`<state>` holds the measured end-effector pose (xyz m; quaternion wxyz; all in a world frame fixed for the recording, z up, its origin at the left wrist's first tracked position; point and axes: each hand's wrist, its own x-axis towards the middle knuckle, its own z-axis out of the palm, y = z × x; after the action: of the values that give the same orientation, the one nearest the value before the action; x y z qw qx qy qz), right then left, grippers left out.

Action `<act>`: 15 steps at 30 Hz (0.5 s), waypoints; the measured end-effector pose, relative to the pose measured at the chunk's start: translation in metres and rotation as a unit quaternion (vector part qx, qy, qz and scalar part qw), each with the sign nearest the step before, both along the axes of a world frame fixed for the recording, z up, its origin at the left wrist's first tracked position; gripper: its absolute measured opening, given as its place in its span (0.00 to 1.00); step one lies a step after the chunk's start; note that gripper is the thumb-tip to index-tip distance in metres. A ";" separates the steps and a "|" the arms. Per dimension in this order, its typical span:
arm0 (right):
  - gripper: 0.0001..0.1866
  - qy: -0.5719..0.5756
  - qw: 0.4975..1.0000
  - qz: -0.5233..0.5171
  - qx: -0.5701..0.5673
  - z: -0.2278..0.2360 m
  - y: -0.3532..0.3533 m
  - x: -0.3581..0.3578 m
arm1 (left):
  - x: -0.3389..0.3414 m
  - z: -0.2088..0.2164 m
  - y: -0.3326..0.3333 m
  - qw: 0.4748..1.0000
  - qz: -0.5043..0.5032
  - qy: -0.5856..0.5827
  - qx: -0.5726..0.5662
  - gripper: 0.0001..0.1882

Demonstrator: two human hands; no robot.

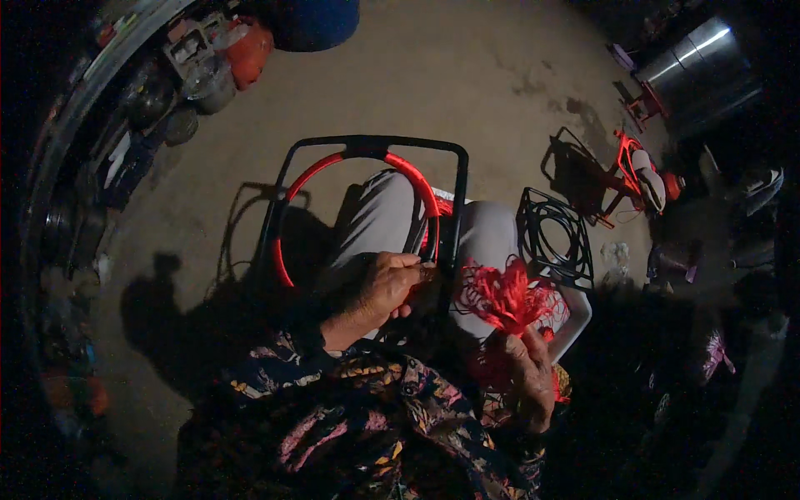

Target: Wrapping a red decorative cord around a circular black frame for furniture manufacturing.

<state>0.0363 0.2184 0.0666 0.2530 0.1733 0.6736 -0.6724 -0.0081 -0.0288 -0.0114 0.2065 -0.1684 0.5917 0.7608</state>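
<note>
The light, stiff-looking black rectangular frame (pixel 364 151) with a red-wrapped ring (pixel 414 177) sits over the lap (pixel 387 217), likely best held by its rim. The left hand (pixel 382 292) seems to pinch the ring; the right hand (pixel 531 375) grips a soft, probably tangle-prone red thread bundle (pixel 510 300).

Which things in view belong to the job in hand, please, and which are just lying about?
Job, it seems: black frame, red ring, red thread; probably the black frames at right.
Lying about, seemingly: blue tub, orange bag, metal drum.
</note>
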 end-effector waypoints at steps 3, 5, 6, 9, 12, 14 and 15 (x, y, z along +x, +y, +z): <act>0.27 0.035 0.996 0.025 0.073 0.006 -0.011 0.011 | -0.004 -0.011 0.005 0.990 0.063 0.123 -0.005 0.15; 0.23 0.063 0.991 0.103 0.054 0.020 -0.021 0.001 | -0.008 0.003 0.007 0.982 0.069 0.166 -0.052 0.15; 0.22 0.077 0.986 0.139 0.060 0.021 -0.020 -0.002 | -0.010 0.014 0.010 0.982 0.068 0.161 -0.076 0.16; 0.20 0.091 0.979 0.175 0.051 0.030 -0.022 -0.003 | -0.012 0.010 0.017 0.943 0.099 0.254 -0.191 0.17; 0.18 0.117 0.971 0.192 0.081 0.023 -0.025 0.000 | -0.018 -0.001 0.022 0.870 0.127 0.376 -0.291 0.15; 0.17 0.189 0.943 0.224 0.159 0.011 -0.032 -0.002 | -0.021 0.001 0.025 0.847 0.120 0.404 -0.324 0.13; 0.16 0.248 0.911 0.247 0.218 0.007 -0.035 -0.007 | -0.021 0.012 0.028 0.849 0.106 0.397 -0.332 0.12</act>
<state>0.0291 0.1830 0.0731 0.1916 -0.1200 0.8659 -0.4463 -0.0289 -0.0009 0.0009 -0.1962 0.0273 0.8190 0.5385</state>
